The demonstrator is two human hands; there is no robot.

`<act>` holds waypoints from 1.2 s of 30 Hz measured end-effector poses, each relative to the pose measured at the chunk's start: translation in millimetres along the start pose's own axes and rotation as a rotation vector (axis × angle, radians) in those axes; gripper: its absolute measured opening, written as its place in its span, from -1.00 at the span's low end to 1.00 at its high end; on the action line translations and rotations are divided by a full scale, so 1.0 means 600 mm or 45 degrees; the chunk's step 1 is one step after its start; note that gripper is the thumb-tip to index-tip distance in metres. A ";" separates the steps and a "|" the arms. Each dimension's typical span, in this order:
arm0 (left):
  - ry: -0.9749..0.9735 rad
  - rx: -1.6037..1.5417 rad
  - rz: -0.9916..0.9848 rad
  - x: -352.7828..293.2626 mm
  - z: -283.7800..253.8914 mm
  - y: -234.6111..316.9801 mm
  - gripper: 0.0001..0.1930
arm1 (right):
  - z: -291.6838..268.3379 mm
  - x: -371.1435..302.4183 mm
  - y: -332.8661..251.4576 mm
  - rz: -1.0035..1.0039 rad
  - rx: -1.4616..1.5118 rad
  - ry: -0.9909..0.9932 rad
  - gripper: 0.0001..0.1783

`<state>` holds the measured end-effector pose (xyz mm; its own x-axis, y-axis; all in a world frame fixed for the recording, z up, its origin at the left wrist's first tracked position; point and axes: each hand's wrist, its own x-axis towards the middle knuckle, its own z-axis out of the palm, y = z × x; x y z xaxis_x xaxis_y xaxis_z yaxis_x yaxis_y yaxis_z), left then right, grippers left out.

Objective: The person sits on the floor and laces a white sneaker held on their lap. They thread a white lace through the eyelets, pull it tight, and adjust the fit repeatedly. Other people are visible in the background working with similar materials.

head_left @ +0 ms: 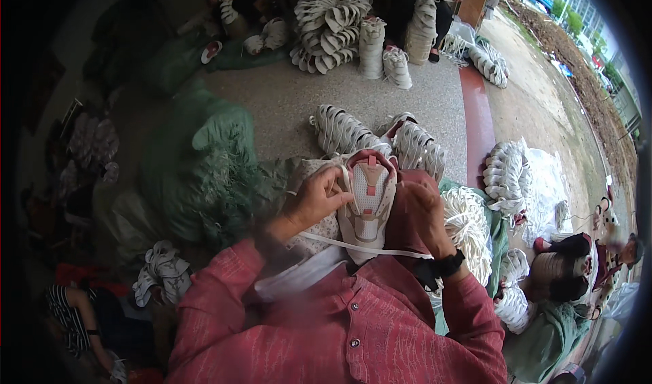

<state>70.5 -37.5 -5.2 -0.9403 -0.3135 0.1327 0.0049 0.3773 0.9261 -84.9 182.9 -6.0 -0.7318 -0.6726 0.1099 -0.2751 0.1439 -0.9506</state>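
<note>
Shirt (292, 340): red, mine. Shoe (369, 199): one, pale, before my chest; probably light, soft, pliable; best held by its side edge. Left hand (316, 199): finger and thumb pinched there. Right hand (424, 211): curled, contents I cannot tell. Lace (401, 252): white, likely limp.

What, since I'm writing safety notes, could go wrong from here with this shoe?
The lace running across the lower end of the shoe might snag. The white strands heaped near the right hand could tangle with it. The left hand, at the shoe's edge, may nudge it askew.
</note>
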 end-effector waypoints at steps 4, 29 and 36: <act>-0.149 0.098 0.116 -0.025 0.019 0.011 -0.77 | 0.016 -0.058 -0.006 -0.348 -0.158 -0.130 -0.86; -0.228 0.163 0.059 -0.023 0.035 0.014 -0.82 | 0.027 -0.021 -0.019 -0.689 -0.613 -0.424 -0.80; -0.172 0.164 0.176 -0.028 0.040 0.018 -0.76 | 0.026 -0.024 -0.010 -0.701 -0.627 -0.455 -0.85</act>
<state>78.0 -7.5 -6.0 -0.9707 -0.1347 0.1988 0.1017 0.5192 0.8486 -63.0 180.2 -6.7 -0.1920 -0.9186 0.3455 -0.8401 -0.0282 -0.5418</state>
